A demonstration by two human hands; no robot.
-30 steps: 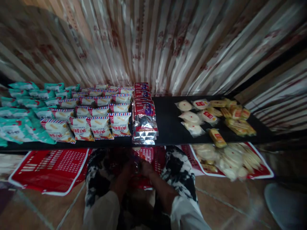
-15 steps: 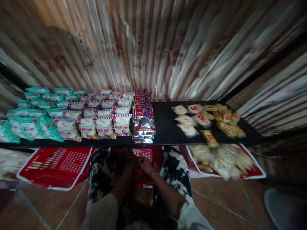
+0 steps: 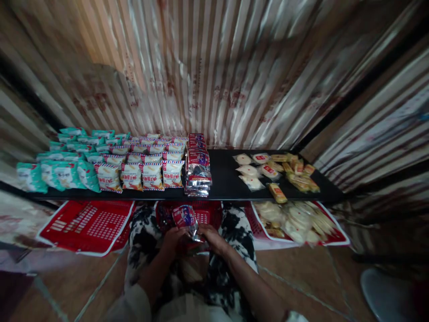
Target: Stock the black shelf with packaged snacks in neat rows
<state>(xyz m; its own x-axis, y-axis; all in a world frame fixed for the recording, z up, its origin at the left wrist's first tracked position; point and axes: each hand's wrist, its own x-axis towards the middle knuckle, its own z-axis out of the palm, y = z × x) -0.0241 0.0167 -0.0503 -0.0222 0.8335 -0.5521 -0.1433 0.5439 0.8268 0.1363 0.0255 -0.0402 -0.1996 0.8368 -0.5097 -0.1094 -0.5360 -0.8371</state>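
Note:
Between my knees, a red-and-purple snack packet point(image 3: 185, 217) with a silvery end is held over a red plastic basket point(image 3: 214, 213). My left hand point(image 3: 174, 238) is closed on the packet's lower left side. My right hand point(image 3: 211, 236) grips its silvery end from the right; the exact finger positions are dim. Similar packets show darkly in the basket's left part. Directly ahead on the black shelf point(image 3: 224, 179) stands a row of matching red-and-silver packets point(image 3: 198, 165).
White snack bags point(image 3: 152, 175) and teal bags point(image 3: 65, 174) fill the shelf's left side. Wrapped white round cakes point(image 3: 250, 171) and yellow packs point(image 3: 298, 181) lie at right. Below are a red printed sheet point(image 3: 90, 226) and more wrapped food point(image 3: 296, 221). A grey stool-like object point(image 3: 382, 290) stands lower right.
The packet has come up into clear view out of the dark basket area, with both hands on it. My view has shifted slightly, so the shelf's ends appear closer in.

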